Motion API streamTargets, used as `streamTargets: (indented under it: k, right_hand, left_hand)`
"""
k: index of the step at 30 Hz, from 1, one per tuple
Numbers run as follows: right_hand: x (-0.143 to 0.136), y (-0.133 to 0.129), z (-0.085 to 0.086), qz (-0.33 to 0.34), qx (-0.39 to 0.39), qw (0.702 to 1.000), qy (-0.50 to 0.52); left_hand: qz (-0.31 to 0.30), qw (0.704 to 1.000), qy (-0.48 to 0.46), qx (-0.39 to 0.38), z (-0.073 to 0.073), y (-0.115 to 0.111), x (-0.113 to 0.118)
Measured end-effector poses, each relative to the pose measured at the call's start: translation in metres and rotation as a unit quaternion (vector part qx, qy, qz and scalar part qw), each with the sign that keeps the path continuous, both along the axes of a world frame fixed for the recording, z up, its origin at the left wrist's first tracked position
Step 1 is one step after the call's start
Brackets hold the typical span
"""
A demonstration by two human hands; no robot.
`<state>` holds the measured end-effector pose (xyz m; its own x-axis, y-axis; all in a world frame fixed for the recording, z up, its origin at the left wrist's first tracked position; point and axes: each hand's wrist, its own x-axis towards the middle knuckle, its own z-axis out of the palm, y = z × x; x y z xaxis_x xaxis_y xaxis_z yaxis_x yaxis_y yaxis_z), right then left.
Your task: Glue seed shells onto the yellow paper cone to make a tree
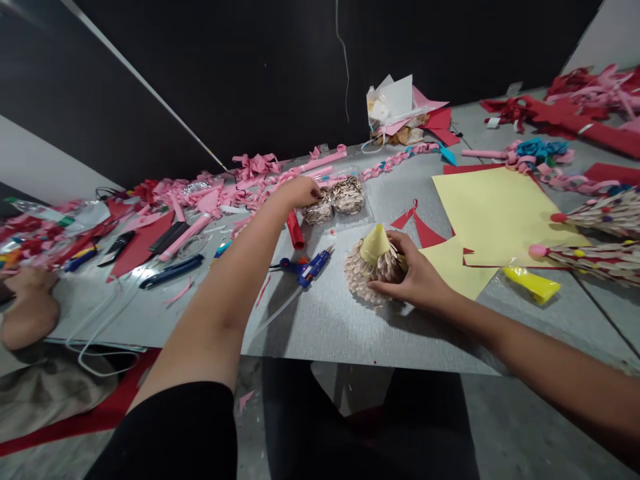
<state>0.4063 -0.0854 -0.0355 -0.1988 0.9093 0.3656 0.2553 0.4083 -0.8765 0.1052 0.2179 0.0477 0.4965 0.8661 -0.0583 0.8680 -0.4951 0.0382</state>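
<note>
My right hand [417, 273] is wrapped around the right side of a yellow paper cone [375, 245], which stands upright on the table. Overlapping pale, shell-like pieces [364, 283] cover its lower part, leaving the yellow tip bare. My left hand [301, 192] reaches into the left compartment of a clear plastic container [369, 210] filled with similar pale pieces [349, 195]. Its fingers are curled together, and whatever lies between them is hidden. A blue glue gun [309, 268] lies between my arms, with a red roll [295, 230] just behind it.
Yellow sheets [495, 213] lie at right, near a yellow packet [533, 283] and two decorated cones [595, 257]. Red cut paper [423, 227] lies behind my right hand. Pink paper scraps [215, 197] spread along the back left. Another person's arm [30, 310] rests at far left.
</note>
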Motion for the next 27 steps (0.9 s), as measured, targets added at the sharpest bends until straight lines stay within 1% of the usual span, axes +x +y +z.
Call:
streamTargets:
  k: [3, 7, 13, 21, 27]
  right_hand:
    - [0.000, 0.000, -0.001, 0.001, -0.001, 1.000, 0.001]
    - [0.000, 0.001, -0.002, 0.003, 0.000, 1.000, 0.004]
    - [0.000, 0.003, 0.000, 0.007, -0.001, 1.000, 0.003]
    - [0.001, 0.002, 0.000, 0.006, 0.004, 1.000, -0.005]
    - [0.001, 0.003, -0.003, 0.005, 0.010, 1.000, -0.005]
  left_hand:
    - [0.013, 1.000, -0.027, 0.000, 0.002, -0.003, -0.004]
    - [0.032, 0.997, -0.067, -0.005, 0.005, -0.013, -0.012]
    - [0.034, 0.995, -0.097, -0.003, 0.011, -0.029, -0.021]
    - [0.026, 0.992, -0.121, 0.011, 0.012, -0.037, -0.019]
    - [0.028, 0.989, -0.142, 0.006, 0.014, -0.047, -0.019]
